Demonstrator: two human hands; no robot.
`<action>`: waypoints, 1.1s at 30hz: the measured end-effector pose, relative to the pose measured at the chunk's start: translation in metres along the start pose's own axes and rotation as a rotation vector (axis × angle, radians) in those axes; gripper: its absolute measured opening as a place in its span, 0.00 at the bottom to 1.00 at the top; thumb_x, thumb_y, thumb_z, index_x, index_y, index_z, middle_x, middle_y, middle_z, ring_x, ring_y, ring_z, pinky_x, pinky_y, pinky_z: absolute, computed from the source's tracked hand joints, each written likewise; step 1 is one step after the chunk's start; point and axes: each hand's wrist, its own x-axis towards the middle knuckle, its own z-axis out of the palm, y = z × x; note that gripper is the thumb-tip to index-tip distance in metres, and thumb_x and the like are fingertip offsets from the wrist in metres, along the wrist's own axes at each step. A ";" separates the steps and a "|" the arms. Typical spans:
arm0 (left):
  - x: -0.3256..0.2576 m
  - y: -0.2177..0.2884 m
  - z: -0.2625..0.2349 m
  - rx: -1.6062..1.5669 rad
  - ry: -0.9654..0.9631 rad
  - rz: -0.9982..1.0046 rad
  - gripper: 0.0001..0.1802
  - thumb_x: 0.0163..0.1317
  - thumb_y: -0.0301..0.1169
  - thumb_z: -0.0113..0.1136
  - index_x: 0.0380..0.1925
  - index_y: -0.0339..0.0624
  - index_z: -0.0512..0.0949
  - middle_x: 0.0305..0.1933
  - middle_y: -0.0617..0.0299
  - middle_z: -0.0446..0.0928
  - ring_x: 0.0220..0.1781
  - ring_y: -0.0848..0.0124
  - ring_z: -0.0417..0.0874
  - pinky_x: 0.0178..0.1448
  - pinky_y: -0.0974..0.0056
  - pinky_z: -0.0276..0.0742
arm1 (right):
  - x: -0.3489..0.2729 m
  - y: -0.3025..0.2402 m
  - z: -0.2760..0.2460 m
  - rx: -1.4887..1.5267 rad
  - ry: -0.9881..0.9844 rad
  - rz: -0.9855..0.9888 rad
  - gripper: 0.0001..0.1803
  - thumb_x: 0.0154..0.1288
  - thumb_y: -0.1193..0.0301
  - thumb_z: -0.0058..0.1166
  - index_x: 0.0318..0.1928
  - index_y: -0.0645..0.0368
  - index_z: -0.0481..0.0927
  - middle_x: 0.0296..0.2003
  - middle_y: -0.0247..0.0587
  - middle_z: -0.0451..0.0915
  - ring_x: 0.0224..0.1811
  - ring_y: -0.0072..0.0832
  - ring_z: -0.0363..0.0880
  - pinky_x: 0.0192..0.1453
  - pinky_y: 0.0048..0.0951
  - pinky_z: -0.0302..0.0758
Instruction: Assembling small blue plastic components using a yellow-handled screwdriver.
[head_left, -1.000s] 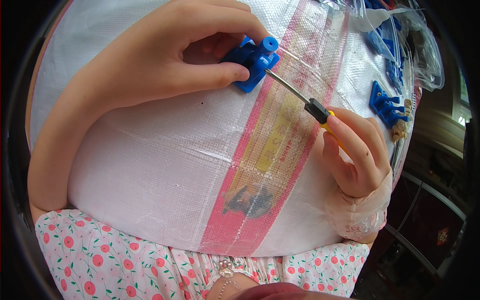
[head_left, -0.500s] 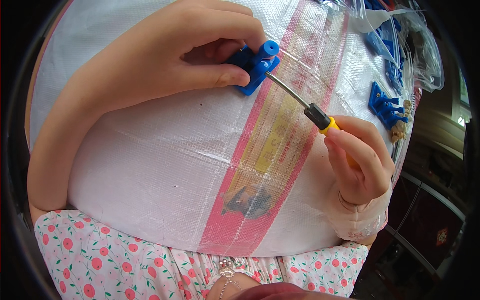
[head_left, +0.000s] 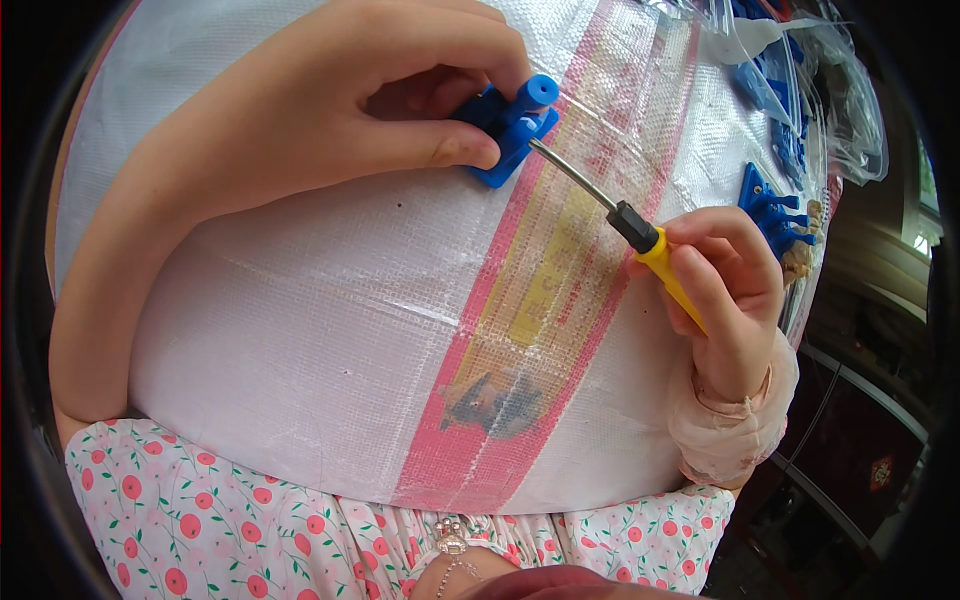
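Observation:
My left hand (head_left: 330,110) grips a small blue plastic part (head_left: 510,125) with a round post, pressing it onto the white woven sheet (head_left: 300,300). My right hand (head_left: 725,290) holds a screwdriver (head_left: 620,215) with a yellow handle, black collar and thin metal shaft. The shaft points up and left, and its tip sits right beside the blue part's right edge; whether it touches is hard to tell.
A pink and yellow stripe (head_left: 540,300) runs down the woven sheet. At the upper right lie clear plastic bags (head_left: 800,70) with more blue parts, and one loose blue part (head_left: 765,205) beside the right hand. The table edge drops away on the right.
The right hand has drawn the screwdriver slightly back and rightward; its tip now sits just outside the blue part. The left hand keeps its grip.

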 end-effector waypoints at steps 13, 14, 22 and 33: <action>0.010 0.018 -0.020 -0.019 -0.249 -0.149 0.17 0.61 0.35 0.69 0.47 0.40 0.80 0.32 0.60 0.76 0.30 0.71 0.77 0.31 0.68 0.69 | 0.003 0.018 0.004 -0.143 -0.091 -0.384 0.21 0.56 0.88 0.63 0.51 0.70 0.74 0.41 0.43 0.79 0.41 0.24 0.82 0.43 0.19 0.76; 0.008 0.014 -0.021 -0.048 -0.241 -0.114 0.17 0.61 0.35 0.69 0.47 0.40 0.80 0.32 0.60 0.76 0.30 0.71 0.77 0.31 0.68 0.69 | 0.004 0.020 0.003 -0.177 -0.090 -0.411 0.21 0.56 0.88 0.64 0.50 0.70 0.74 0.41 0.43 0.79 0.41 0.23 0.82 0.43 0.18 0.75; 0.015 0.035 -0.016 0.135 -0.260 -0.202 0.17 0.62 0.34 0.67 0.48 0.38 0.78 0.32 0.58 0.76 0.31 0.68 0.77 0.33 0.65 0.70 | -0.003 0.013 0.000 -0.140 -0.025 -0.282 0.17 0.57 0.87 0.63 0.47 0.69 0.76 0.38 0.41 0.81 0.37 0.20 0.82 0.40 0.15 0.74; 0.016 0.037 -0.013 0.118 -0.257 -0.248 0.17 0.63 0.33 0.66 0.48 0.38 0.76 0.34 0.59 0.75 0.31 0.69 0.76 0.34 0.66 0.69 | 0.002 0.007 -0.007 -0.161 -0.053 -0.203 0.12 0.63 0.83 0.58 0.47 0.68 0.74 0.38 0.38 0.79 0.30 0.13 0.76 0.32 0.13 0.67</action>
